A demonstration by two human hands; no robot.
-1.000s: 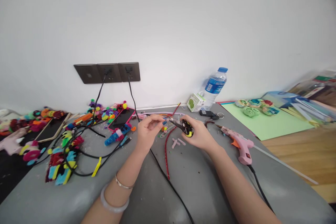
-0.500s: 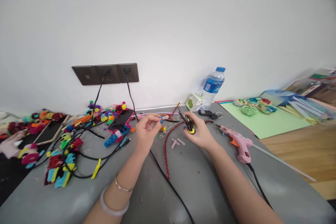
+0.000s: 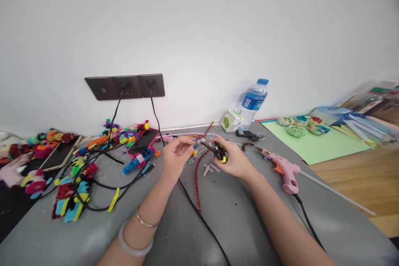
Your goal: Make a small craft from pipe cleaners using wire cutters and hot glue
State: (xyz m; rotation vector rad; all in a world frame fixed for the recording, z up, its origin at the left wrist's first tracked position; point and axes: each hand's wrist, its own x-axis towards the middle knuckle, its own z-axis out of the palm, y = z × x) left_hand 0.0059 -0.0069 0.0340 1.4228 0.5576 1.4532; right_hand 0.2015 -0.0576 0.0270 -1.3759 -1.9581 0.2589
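My left hand (image 3: 176, 158) is closed in a pinch on a short pale pink pipe cleaner piece (image 3: 200, 141). My right hand (image 3: 233, 158) grips a pair of pliers (image 3: 220, 153) with black and yellow handles. The jaws point left and meet the pink piece near my left fingertips; whether they are fully closed on it is too small to tell. Below lie more pink pipe cleaner pieces (image 3: 207, 170), one of them crossed. A long red pipe cleaner (image 3: 197, 183) curves over the grey table (image 3: 249, 224) between my hands.
A pink glue gun (image 3: 288, 174) lies at right, its cord running forward. Behind are a water bottle (image 3: 254, 104), a small box (image 3: 231, 121) and a key fob (image 3: 245, 133). Fuzzy pipe cleaner figures (image 3: 70, 199), black cables (image 3: 93, 208) and a phone (image 3: 143, 142) fill the left.
My right hand has moved left and turned the pliers, bringing their jaws to the pink piece in my left hand. My left hand has shifted slightly right.
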